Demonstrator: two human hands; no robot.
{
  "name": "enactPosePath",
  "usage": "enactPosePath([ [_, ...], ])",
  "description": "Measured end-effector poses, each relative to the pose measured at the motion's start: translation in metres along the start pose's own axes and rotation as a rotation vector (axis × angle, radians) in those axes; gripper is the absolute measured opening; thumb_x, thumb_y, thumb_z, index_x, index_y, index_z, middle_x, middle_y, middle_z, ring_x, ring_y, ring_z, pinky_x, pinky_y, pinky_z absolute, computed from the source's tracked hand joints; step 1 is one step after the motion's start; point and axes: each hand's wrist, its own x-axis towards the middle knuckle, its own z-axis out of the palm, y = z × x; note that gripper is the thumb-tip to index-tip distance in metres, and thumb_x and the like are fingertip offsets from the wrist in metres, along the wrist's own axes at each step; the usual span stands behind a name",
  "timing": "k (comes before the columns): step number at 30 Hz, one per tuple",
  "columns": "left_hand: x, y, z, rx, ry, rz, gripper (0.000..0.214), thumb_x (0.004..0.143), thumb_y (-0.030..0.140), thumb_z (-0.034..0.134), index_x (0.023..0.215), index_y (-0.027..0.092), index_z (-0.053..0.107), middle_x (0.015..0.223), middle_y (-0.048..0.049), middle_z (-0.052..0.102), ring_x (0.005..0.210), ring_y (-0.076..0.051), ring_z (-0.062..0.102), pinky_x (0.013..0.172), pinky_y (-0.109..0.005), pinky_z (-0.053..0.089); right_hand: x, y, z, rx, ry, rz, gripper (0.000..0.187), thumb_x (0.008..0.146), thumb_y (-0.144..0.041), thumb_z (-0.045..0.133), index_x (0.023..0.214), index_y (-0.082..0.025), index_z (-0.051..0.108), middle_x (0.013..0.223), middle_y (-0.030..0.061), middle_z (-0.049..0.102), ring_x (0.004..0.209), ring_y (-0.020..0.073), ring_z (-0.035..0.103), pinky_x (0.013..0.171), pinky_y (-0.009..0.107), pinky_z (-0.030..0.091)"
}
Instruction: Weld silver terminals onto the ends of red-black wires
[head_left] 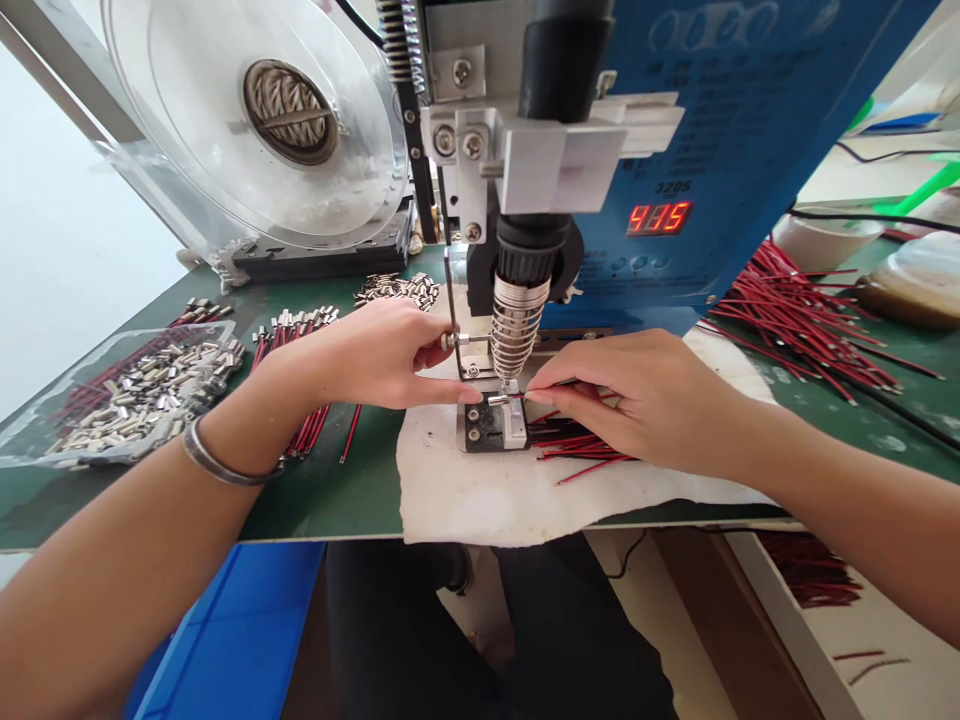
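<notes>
Left hand and right hand meet just under the ribbed nozzle of a blue machine. Left grip: thumb and forefinger pinched on a small metal sleeve, held level above the steel fixture block. Right grip: fingertips clenched on a single red wire, its end pointed into the sleeve; the two touch or nearly so, too small to tell. Both held low and close, likely so the joint sits straight beneath the nozzle tip. Spare wires lie under the right palm, within easy reach; a larger bundle of red wires fans out further right. At left, a clear tray heaped with loose sleeves, and beside it wires with fitted ends, apart from the raw stock. A white cloth pads the green tabletop around the block. Transparent reel mounted up left; red display reads 415. Bracelet on the left wrist. Blue bin below the edge.
</notes>
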Motion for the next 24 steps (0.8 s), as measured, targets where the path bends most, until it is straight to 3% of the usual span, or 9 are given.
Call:
enactPosePath([
  [10, -0.001, -0.002, 0.003, -0.016, -0.023, -0.053, 0.059, 0.08, 0.064, 0.068, 0.055, 0.022, 0.036, 0.046, 0.004, 0.034, 0.045, -0.01, 0.03, 0.053, -0.031, 0.025, -0.001, -0.001, 0.002, -0.021, 0.069, -0.038, 0.014, 0.098, -0.017, 0.061, 0.09, -0.022, 0.071, 0.081, -0.002, 0.078, 0.066, 0.015, 0.069, 0.061, 0.028, 0.049],
  [14, 0.001, 0.003, -0.002, -0.02, -0.069, -0.104, 0.051, 0.082, 0.063, 0.068, 0.059, 0.021, 0.049, 0.049, 0.0026, 0.043, 0.047, -0.012, 0.038, 0.056, -0.031, 0.028, -0.002, 0.0, 0.0, -0.033, 0.142, -0.088, 0.011, 0.096, -0.018, 0.066, 0.09, -0.024, 0.072, 0.08, -0.0028, 0.078, 0.068, 0.0142, 0.071, 0.062, 0.027, 0.053],
  [17, -0.002, 0.011, -0.01, 0.019, -0.118, -0.178, 0.044, 0.083, 0.062, 0.067, 0.073, 0.02, 0.062, 0.054, 0.0007, 0.053, 0.05, -0.014, 0.046, 0.057, -0.03, 0.032, -0.001, 0.0, -0.007, -0.057, 0.225, -0.195, 0.01, 0.095, -0.017, 0.066, 0.089, -0.023, 0.071, 0.077, -0.002, 0.078, 0.067, 0.0136, 0.071, 0.061, 0.027, 0.054],
  [19, -0.013, 0.017, -0.015, 0.045, -0.116, -0.252, 0.043, 0.083, 0.062, 0.067, 0.092, 0.019, 0.07, 0.059, 0.0005, 0.059, 0.051, -0.016, 0.05, 0.057, -0.029, 0.032, -0.002, -0.002, -0.014, -0.085, 0.275, -0.265, 0.013, 0.095, -0.014, 0.064, 0.088, -0.024, 0.07, 0.075, -0.0022, 0.077, 0.065, 0.0142, 0.07, 0.059, 0.028, 0.055],
  [22, -0.043, 0.031, -0.016, -0.016, -0.03, -0.342, 0.048, 0.088, 0.058, 0.063, 0.118, 0.02, 0.067, 0.061, 0.0025, 0.062, 0.054, -0.016, 0.054, 0.056, -0.027, 0.034, -0.007, -0.01, -0.02, -0.129, 0.34, -0.309, 0.02, 0.093, -0.009, 0.061, 0.09, -0.027, 0.069, 0.076, -0.0037, 0.077, 0.065, 0.014, 0.069, 0.058, 0.028, 0.056],
  [24, -0.067, 0.045, -0.009, -0.1, 0.089, -0.362, 0.037, 0.092, 0.053, 0.061, 0.106, 0.019, 0.07, 0.059, 0.0033, 0.06, 0.054, -0.014, 0.052, 0.056, -0.026, 0.035, -0.013, -0.018, -0.022, -0.166, 0.371, -0.32, 0.023, 0.09, -0.005, 0.061, 0.093, -0.027, 0.068, 0.079, -0.004, 0.078, 0.067, 0.0139, 0.07, 0.06, 0.027, 0.057],
])
